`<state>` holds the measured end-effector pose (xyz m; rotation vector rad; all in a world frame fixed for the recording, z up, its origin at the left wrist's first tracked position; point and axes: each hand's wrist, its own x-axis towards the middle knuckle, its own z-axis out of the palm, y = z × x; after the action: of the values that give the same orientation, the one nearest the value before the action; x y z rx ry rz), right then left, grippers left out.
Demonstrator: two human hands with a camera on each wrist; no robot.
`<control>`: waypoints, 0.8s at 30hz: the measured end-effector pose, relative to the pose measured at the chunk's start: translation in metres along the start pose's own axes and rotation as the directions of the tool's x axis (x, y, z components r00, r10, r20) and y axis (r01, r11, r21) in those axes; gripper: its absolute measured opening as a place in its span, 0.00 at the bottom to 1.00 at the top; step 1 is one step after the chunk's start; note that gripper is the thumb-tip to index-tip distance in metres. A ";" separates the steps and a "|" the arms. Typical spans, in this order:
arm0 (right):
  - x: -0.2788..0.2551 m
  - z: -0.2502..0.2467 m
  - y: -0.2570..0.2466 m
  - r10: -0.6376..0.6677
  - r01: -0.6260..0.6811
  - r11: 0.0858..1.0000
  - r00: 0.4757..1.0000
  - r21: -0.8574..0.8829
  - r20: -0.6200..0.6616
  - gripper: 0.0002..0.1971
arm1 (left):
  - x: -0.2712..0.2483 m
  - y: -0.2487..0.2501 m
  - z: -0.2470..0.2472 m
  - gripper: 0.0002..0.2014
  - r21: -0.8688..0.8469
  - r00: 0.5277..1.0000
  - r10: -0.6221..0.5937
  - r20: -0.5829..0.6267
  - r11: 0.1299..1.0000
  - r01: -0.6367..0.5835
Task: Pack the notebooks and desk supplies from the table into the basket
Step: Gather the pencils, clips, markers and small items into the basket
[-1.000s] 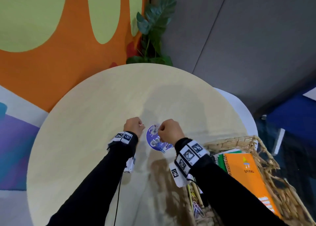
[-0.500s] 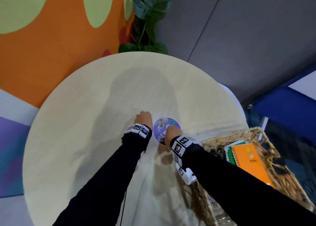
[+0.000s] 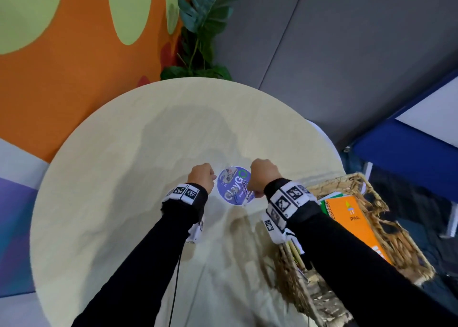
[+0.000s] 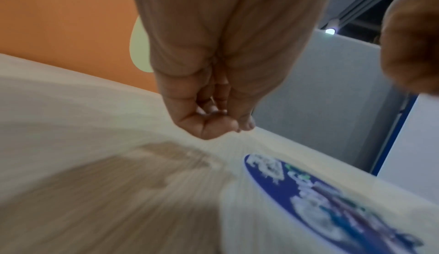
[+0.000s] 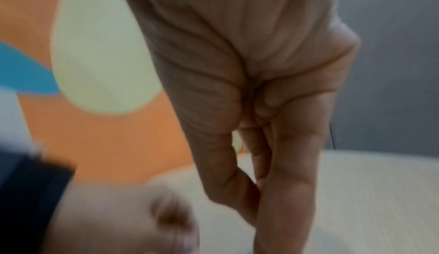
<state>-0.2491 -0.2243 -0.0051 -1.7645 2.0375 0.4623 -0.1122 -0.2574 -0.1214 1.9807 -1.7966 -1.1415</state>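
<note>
A round purple disc (image 3: 234, 185) printed "ClayGo" lies flat on the table, with loose paper clips (image 3: 244, 186) on it. My left hand (image 3: 202, 175) hovers just left of the disc with its fingers curled. Its thumb presses the fingertips (image 4: 213, 125) on a small glinting thing that looks like a paper clip. My right hand (image 3: 260, 177) is at the disc's near right edge, thumb and fingers (image 5: 273, 192) pinched together at the end of a paper clip. The right wrist view cuts off the fingertips. The wicker basket (image 3: 401, 259) stands at the right.
In the basket lie an orange spiral notebook (image 3: 352, 222), a green one (image 3: 322, 204) under it, and pencils and clips (image 3: 296, 252) along the near side. The pale round table (image 3: 124, 178) is ringed by an orange wall. A plant (image 3: 200, 29) stands behind it.
My right hand has moved from the disc's near left part to its near right edge. My left hand has drawn a little away to the left. More of the disc now shows.
</note>
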 end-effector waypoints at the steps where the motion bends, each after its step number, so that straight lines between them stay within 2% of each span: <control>1: -0.014 -0.015 0.010 -0.011 0.012 0.999 1.000 0.042 -0.024 0.02 | -0.007 0.005 -0.003 0.08 -0.020 1.000 0.017 -0.001 1.000 -0.017; 3: -0.045 -0.033 0.040 -0.014 0.017 0.992 1.000 0.128 -0.028 0.03 | -0.024 0.017 -0.008 0.07 -0.056 0.998 0.061 0.001 0.997 -0.061; 6: -0.087 -0.027 0.089 0.000 -0.017 0.986 0.994 0.164 0.106 0.08 | -0.058 0.037 -0.015 0.06 -0.080 0.985 0.168 0.025 0.983 -0.166; 9: -0.099 0.009 0.124 0.022 -0.051 0.996 0.943 0.079 0.332 0.07 | -0.098 0.054 -0.018 0.01 -0.105 0.965 0.253 0.066 0.964 -0.245; 12: -0.092 0.046 0.136 0.079 -0.075 0.997 0.874 -0.027 0.479 0.06 | -0.133 0.070 -0.008 0.05 -0.086 0.948 0.296 0.116 0.954 -0.287; 14: -0.087 0.063 0.134 0.093 -0.062 0.995 0.879 -0.081 0.467 0.14 | -0.152 0.081 0.003 0.06 -0.075 0.929 0.328 0.173 0.944 -0.320; 16: -0.084 0.070 0.126 0.068 0.021 0.983 0.878 -0.180 0.474 0.23 | -0.166 0.091 0.015 0.07 -0.058 0.903 0.363 0.230 0.931 -0.359; 18: -0.085 0.073 0.119 0.021 0.099 0.969 0.879 -0.225 0.476 0.07 | -0.177 0.100 0.028 0.06 -0.029 0.884 0.386 0.262 0.919 -0.392; 20: -0.073 0.085 0.120 0.003 0.149 0.953 0.867 -0.265 0.499 0.23 | -0.185 0.110 0.041 0.07 0.010 0.878 0.392 0.276 0.912 -0.410; 22: -0.079 0.083 0.125 -0.040 0.170 0.956 0.884 -0.240 0.467 0.31 | -0.191 0.121 0.055 0.06 0.060 0.865 0.389 0.317 0.902 -0.428; 23: -0.082 0.075 0.128 -0.054 0.163 0.965 0.890 -0.205 0.452 0.27 | -0.193 0.128 0.061 0.05 0.097 0.856 0.383 0.346 0.893 -0.439; 24: -0.086 0.065 0.132 -0.074 0.158 0.975 0.896 -0.158 0.439 0.19 | -0.194 0.135 0.068 0.05 0.142 0.849 0.373 0.373 0.882 -0.450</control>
<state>-0.3642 -0.0990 -0.0196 -1.6898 1.6110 0.9443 -0.2466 -0.0868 -0.0059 1.4334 -2.4759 -1.2239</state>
